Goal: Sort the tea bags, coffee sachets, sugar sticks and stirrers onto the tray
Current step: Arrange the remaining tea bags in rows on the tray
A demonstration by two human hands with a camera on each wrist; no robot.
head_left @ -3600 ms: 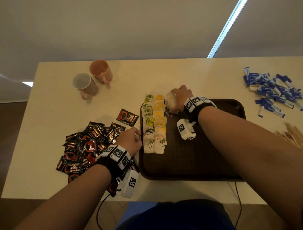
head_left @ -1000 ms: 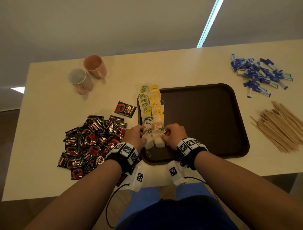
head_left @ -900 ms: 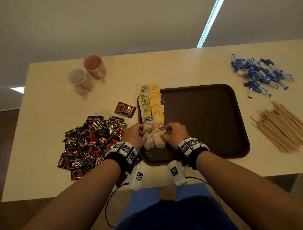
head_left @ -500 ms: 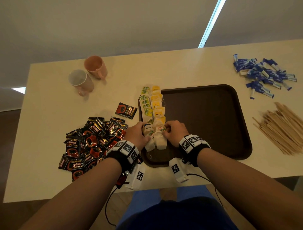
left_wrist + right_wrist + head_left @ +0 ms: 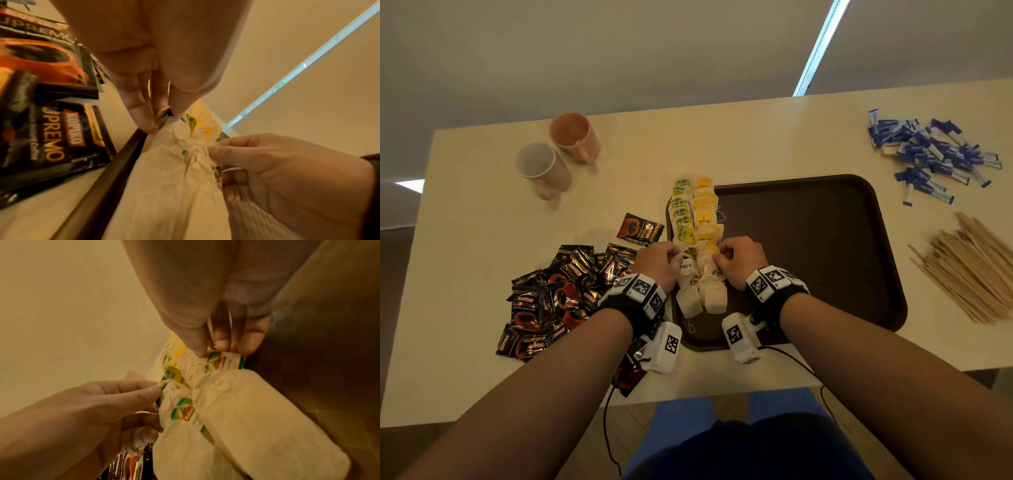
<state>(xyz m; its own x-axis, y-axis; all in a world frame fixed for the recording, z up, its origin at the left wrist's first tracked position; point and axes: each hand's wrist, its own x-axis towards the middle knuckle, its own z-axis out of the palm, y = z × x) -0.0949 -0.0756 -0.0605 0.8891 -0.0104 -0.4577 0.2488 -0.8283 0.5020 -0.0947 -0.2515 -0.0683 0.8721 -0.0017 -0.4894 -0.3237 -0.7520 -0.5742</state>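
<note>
tray [image 5: 808, 246] dark brown | sugar sticks [image 5: 931, 156] blue-white | mug [image 5: 575, 137] pink

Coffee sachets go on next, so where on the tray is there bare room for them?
The tray is bare from the tea bags rightward to its right rim. Crowded: its left edge, where the left hand and right hand pinch tea bags.

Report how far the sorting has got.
Done: tea bags lined along the tray edge. In hand: left hand and right hand pinch the nearest bags. Left: coffee sachets, sugar sticks and stirrers, all on the table.
</note>
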